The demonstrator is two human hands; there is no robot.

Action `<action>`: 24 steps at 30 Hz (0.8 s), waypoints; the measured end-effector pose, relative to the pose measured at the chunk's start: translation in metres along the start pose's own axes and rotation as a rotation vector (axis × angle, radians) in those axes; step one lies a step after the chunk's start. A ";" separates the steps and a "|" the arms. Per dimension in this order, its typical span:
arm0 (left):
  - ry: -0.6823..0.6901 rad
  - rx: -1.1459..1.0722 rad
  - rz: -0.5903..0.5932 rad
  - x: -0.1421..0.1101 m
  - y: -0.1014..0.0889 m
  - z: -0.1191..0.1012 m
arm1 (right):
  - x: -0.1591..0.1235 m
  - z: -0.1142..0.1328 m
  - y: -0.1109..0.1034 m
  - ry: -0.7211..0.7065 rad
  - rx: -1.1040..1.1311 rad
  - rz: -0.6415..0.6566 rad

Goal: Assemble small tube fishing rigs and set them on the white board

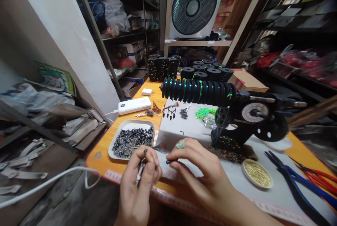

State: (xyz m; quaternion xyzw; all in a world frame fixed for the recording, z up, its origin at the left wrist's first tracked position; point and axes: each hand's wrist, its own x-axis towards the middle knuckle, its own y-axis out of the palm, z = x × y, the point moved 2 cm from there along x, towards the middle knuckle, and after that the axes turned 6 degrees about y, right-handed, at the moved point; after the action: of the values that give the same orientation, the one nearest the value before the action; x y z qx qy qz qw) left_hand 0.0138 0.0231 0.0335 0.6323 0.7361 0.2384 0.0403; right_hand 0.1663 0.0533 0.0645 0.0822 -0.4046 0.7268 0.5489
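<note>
My left hand (139, 184) is closed around a thin whitish piece (140, 172), with a small dark tip (145, 151) showing at the fingertips; most of it is hidden by the fingers. Between thumb and forefinger, my right hand (201, 164) pinches a small black cylinder (167, 162), slightly apart from the left hand. Close behind the left hand stands a white tray (133, 125) of many small black and grey cylindrical parts. A small bundle with an orange end (160, 147) lies just beyond the two hands.
A black winding machine (237, 113) carries a ribbed black roll (197, 91). At right are a dish (244, 174) of gold bits, blue-handled pliers (289, 177) and a red-handled tool (321, 178). A white power bank (134, 105) and black spools (164, 68) sit farther back.
</note>
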 end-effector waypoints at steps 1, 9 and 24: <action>-0.024 -0.059 -0.008 0.000 0.000 0.000 | 0.001 -0.001 0.001 -0.007 -0.025 0.008; -0.199 0.090 -0.062 -0.001 -0.003 0.001 | 0.000 0.004 0.003 -0.384 -0.416 -0.028; 0.034 0.096 -0.040 0.014 -0.011 0.002 | 0.018 0.007 -0.014 0.130 0.046 -0.092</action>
State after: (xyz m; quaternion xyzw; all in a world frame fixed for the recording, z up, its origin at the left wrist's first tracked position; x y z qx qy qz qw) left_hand 0.0014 0.0359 0.0308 0.6146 0.7597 0.2125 0.0023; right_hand 0.1686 0.0623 0.0864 0.0656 -0.3471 0.7137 0.6048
